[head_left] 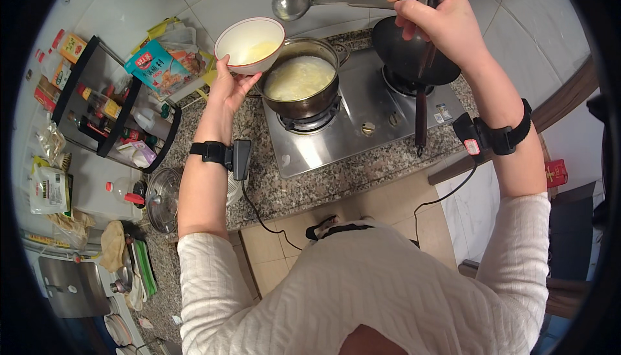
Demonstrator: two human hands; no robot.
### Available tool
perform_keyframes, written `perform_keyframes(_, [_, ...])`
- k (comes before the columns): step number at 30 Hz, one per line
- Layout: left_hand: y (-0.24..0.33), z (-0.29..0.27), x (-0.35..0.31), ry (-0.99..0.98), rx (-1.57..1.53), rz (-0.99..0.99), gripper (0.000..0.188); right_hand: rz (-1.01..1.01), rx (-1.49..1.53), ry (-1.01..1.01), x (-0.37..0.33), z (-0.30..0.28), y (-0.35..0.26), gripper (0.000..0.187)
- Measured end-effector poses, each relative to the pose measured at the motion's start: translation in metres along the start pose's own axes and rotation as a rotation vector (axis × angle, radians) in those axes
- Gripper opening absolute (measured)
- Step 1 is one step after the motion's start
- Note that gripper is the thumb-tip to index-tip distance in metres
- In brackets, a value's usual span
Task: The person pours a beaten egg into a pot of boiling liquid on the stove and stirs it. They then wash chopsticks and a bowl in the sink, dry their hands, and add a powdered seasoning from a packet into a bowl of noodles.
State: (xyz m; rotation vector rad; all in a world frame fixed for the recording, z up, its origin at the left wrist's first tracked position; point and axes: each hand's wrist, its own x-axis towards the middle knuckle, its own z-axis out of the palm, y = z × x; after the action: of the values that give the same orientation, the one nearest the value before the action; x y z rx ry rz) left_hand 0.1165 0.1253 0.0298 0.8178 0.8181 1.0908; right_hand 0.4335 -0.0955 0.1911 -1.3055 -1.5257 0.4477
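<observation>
My left hand (pixel 229 86) holds a white bowl (pixel 249 43) with a red rim from below; a little pale yellow liquid lies in it. The bowl hangs just left of a steel pot (pixel 303 83) full of pale yellow soup, which stands on the left burner. My right hand (pixel 435 13) grips the handle of a metal ladle (pixel 292 1) together with dark chopsticks (pixel 432 28). The ladle's scoop is raised above the pot, near the wall tiles. Both wrists wear black bands with cables.
A black wok (pixel 404 54) with a long handle sits on the right burner of the steel stove (pixel 362 129). Left of the granite counter (pixel 310 183) stand a rack of bottles (pixel 110 112), snack packets (pixel 158 67) and a glass lid (pixel 162 200).
</observation>
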Motion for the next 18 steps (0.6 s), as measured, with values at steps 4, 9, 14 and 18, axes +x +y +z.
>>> perform_keyframes(4, [-0.003, -0.004, 0.000, 0.009, -0.205, -0.015, 0.066, 0.006, -0.017, 0.059, -0.001, -0.005, 0.013, 0.019])
perform_keyframes(9, [0.002, -0.001, -0.001, 0.081, -0.272, -0.071, 0.068, 0.097, 0.060, 0.015, -0.002, 0.001, 0.029, 0.017])
perform_keyframes(14, [0.004, -0.004, -0.001, 0.051, -0.008, 0.031, 0.061, 0.187, 0.037, -0.054, -0.008, 0.017, 0.044, 0.015])
perform_keyframes(18, [0.003, -0.011, 0.001, -0.021, 0.100, 0.130, 0.058, 0.202, -0.009, -0.086, -0.010, 0.027, 0.057, 0.014])
